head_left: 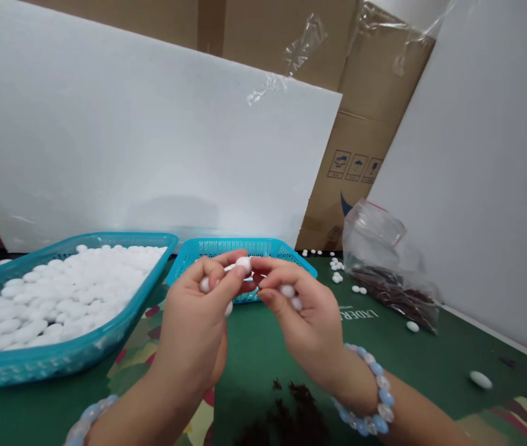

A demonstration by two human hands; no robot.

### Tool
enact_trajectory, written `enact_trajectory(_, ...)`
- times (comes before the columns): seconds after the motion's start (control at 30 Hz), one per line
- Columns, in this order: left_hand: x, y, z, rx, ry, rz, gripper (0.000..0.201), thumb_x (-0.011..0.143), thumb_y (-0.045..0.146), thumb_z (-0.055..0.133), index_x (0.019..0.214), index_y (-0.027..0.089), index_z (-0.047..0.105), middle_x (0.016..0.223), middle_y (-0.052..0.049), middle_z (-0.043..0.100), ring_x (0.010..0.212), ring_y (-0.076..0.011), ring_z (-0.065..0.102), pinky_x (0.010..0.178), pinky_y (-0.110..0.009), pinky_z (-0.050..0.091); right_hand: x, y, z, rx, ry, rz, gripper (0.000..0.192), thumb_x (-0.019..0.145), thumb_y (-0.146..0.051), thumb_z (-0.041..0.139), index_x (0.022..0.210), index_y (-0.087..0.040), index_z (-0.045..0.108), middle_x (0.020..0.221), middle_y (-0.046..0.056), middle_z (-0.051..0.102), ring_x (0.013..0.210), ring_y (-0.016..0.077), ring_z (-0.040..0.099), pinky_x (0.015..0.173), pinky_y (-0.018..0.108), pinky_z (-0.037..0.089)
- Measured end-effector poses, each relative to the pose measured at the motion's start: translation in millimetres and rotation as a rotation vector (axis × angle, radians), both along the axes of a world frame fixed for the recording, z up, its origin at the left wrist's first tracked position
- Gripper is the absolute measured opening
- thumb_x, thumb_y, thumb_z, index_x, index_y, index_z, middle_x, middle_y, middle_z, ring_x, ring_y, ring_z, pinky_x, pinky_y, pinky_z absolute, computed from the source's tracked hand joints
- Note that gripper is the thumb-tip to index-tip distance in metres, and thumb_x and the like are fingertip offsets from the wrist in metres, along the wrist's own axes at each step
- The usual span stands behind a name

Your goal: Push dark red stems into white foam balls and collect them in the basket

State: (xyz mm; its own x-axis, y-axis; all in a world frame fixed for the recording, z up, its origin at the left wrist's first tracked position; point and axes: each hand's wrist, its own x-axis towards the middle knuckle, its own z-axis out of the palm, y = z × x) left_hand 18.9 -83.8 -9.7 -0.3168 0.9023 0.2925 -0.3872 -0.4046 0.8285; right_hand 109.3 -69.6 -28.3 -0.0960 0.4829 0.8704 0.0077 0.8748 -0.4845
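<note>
My left hand (193,316) pinches a white ball (243,265) between thumb and forefinger, with more balls tucked among its curled fingers. My right hand (314,319) is close beside it, fingertips at that ball, though I cannot tell whether they press on it; its bent fingers hold two small white balls (287,290). Both my wrists wear blue-and-clear bead bracelets (384,396). Below my hands, dark brown shreds (298,412) lie on the green table cover (254,353). Just behind them sits a turquoise basket (183,260); to the left, a larger turquoise tray (35,367) is heaped with white balls. Rightward, stray balls surround a clear plastic bag (377,238) of brown material. A white board (152,136) leans against cardboard boxes (338,207).
</note>
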Motion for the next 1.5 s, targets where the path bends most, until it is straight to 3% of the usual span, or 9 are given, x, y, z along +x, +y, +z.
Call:
enact_trajectory(0.17,-3,-1,0.4,-0.005,0.006,-0.062,0.029,0.048,0.012,0.058,0.032,0.013,0.033,0.057,0.001,0.054,0.067,-0.0085,0.052,0.048,-0.009,0.043,5,0,4.6,0.105,-0.106,-0.028,0.011,0.068,-0.008,0.045,0.062,-0.017,0.045,0.079,0.003,0.057,0.075,0.0092,0.052,0.066,0.021,0.044)
enact_trajectory(0.3,-8,3,0.2,0.009,0.001,-0.141,0.028,0.049,0.010,0.057,0.034,0.014,0.034,0.052,0.003,0.054,0.056,-0.0065,0.053,0.046,-0.009,0.043,10,5,6.4,0.012,-0.072,0.102,0.011,0.069,-0.010,0.045,0.061,-0.018,0.045,0.071,0.000,0.055,0.069,0.0081,0.052,0.062,0.021,0.045)
enact_trajectory(0.43,-11,6,-2.0,0.054,0.052,-0.236,0.027,0.048,0.007,0.058,0.036,0.014,0.034,0.062,0.003,0.058,0.050,-0.0058,0.053,0.046,-0.012,0.044,14,11,6.7,-0.053,0.040,0.239,0.008,0.068,-0.014,0.047,0.063,-0.020,0.048,0.067,-0.003,0.049,0.056,0.0055,0.050,0.050,0.018,0.044)
enact_trajectory(0.53,-11,7,-3.7,0.085,0.079,-0.285,0.027,0.048,0.004,0.057,0.036,0.014,0.035,0.065,0.004,0.058,0.051,-0.0062,0.053,0.047,-0.012,0.044,17,11,8.2,-0.053,0.046,0.275,0.008,0.068,-0.013,0.048,0.064,-0.020,0.050,0.064,-0.004,0.047,0.052,0.0036,0.049,0.049,0.016,0.044)
enact_trajectory(0.97,-15,6,-3.9,0.156,0.114,-0.426,0.028,0.054,0.000,0.053,0.038,0.013,0.034,0.059,0.004,0.061,0.057,-0.0065,0.055,0.048,-0.011,0.043,24,9,12.9,0.248,-0.247,0.057,0.010,0.073,-0.016,0.042,0.064,-0.016,0.045,0.070,0.001,0.043,0.067,0.0068,0.047,0.051,0.015,0.044)
enact_trajectory(1.5,-17,2,-4.2,0.125,0.160,-0.427,0.029,0.051,0.002,0.056,0.036,0.013,0.035,0.055,0.005,0.060,0.055,-0.0051,0.053,0.048,-0.009,0.043,22,6,12.5,0.239,-0.241,0.108,0.010,0.071,-0.012,0.044,0.061,-0.015,0.045,0.067,0.000,0.042,0.060,0.0051,0.045,0.049,0.014,0.043)
